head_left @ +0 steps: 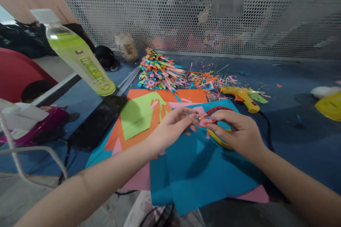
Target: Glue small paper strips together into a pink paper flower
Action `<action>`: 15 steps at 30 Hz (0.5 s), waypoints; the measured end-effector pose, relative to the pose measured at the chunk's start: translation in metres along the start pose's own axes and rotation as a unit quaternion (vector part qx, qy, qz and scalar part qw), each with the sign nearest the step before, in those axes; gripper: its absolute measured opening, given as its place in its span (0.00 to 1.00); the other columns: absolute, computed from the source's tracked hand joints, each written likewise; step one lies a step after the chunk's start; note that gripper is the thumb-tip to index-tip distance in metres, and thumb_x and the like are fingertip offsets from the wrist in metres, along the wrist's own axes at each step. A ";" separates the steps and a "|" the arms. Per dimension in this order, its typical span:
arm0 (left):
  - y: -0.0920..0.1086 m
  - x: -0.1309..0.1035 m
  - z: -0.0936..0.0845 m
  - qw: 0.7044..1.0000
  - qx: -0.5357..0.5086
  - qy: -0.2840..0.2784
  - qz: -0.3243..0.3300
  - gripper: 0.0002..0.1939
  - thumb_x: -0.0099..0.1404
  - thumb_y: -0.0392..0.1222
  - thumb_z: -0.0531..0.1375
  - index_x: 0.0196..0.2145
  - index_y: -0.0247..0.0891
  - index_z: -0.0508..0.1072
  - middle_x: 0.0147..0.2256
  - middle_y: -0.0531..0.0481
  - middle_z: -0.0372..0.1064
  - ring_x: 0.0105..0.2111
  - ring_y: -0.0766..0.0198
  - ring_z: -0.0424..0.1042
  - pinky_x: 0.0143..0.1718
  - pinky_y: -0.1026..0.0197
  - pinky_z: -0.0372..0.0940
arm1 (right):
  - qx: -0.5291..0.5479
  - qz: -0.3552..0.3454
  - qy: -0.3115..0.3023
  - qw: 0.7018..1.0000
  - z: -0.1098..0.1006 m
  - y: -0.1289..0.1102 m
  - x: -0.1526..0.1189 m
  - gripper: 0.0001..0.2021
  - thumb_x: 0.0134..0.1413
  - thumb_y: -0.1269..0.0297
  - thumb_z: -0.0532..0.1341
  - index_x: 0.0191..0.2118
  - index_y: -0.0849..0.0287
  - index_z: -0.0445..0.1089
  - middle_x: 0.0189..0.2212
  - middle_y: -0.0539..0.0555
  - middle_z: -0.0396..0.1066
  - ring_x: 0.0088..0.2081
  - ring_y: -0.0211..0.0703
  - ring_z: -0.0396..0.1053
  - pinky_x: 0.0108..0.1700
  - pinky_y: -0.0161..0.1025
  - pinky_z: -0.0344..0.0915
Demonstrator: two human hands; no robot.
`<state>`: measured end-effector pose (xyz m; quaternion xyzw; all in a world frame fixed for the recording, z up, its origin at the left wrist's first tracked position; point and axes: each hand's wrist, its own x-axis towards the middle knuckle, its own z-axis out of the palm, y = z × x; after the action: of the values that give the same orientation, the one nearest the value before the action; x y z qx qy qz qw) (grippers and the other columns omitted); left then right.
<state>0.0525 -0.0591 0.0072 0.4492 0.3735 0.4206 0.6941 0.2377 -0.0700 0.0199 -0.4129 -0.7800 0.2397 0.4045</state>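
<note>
Over the blue paper sheet (197, 181), my two hands meet around a small piece of pink and orange cut paper (205, 122). My right hand (237, 127) has its thumb and fingers closed on that piece. From the left, my left hand (178, 122) pinches at its near side, and a thin greyish tip shows by the fingers; what it grips is too small to make out. A red curved handle (220, 109) and a yellow curved strip (220, 140) show behind and below the right fingers, partly hidden.
A layered paper-strip tree (157, 71) stands behind, beside paper scraps (205, 79). A yellow glue gun (241, 97) lies right, its cord trailing. On the left are a drink bottle (80, 56), a black phone (98, 122) and a purple object (50, 122). Green paper (138, 115) lies centre-left.
</note>
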 end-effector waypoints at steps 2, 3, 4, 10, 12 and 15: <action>0.006 -0.002 -0.001 0.994 0.056 0.040 0.081 0.12 0.59 0.42 0.63 0.40 0.35 0.71 0.31 0.49 0.74 0.31 0.67 0.73 0.30 0.67 0.65 | 0.050 0.069 -0.025 0.996 0.000 -0.001 0.001 0.07 0.53 0.61 0.62 0.27 0.55 0.70 0.23 0.50 0.72 0.25 0.42 0.71 0.28 0.39 0.67; 0.008 -0.003 -0.002 0.991 0.069 0.042 0.108 0.13 0.59 0.41 0.63 0.41 0.35 0.71 0.33 0.48 0.75 0.33 0.66 0.73 0.32 0.66 0.66 | 0.074 0.095 -0.036 0.992 0.000 -0.002 0.001 0.07 0.52 0.60 0.62 0.27 0.55 0.70 0.23 0.50 0.72 0.25 0.42 0.71 0.28 0.39 0.67; 0.011 -0.004 -0.002 0.988 0.076 0.033 0.127 0.14 0.59 0.41 0.63 0.43 0.35 0.71 0.34 0.48 0.75 0.35 0.65 0.74 0.34 0.65 0.66 | 0.092 0.112 -0.043 0.988 0.000 -0.002 0.001 0.08 0.52 0.59 0.62 0.26 0.56 0.70 0.23 0.51 0.72 0.24 0.41 0.70 0.27 0.38 0.67; 0.009 -0.007 -0.005 0.986 0.098 -0.042 0.127 0.17 0.58 0.37 0.64 0.45 0.37 0.69 0.34 0.49 0.73 0.35 0.66 0.73 0.37 0.64 0.67 | 0.125 0.122 -0.053 0.983 0.001 0.000 -0.001 0.08 0.51 0.59 0.63 0.28 0.57 0.72 0.23 0.51 0.72 0.24 0.39 0.69 0.27 0.37 0.67; 0.007 -0.006 -0.005 0.986 0.108 -0.045 0.118 0.17 0.57 0.38 0.64 0.45 0.37 0.69 0.34 0.50 0.73 0.34 0.66 0.73 0.37 0.63 0.67 | 0.126 0.117 -0.060 0.983 0.001 0.001 -0.002 0.07 0.51 0.60 0.63 0.29 0.58 0.73 0.23 0.51 0.73 0.24 0.38 0.69 0.27 0.35 0.66; 0.006 -0.006 -0.005 0.987 0.110 -0.038 0.109 0.17 0.57 0.40 0.65 0.44 0.37 0.69 0.32 0.50 0.73 0.33 0.65 0.73 0.37 0.62 0.67 | 0.111 0.116 -0.064 0.985 0.001 0.000 -0.002 0.07 0.51 0.62 0.63 0.29 0.60 0.74 0.23 0.51 0.73 0.24 0.37 0.69 0.28 0.33 0.66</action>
<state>0.0447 -0.0613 0.0117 0.5761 0.3398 0.4329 0.6043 0.2376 -0.0714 0.0182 -0.4373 -0.7194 0.3961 0.3665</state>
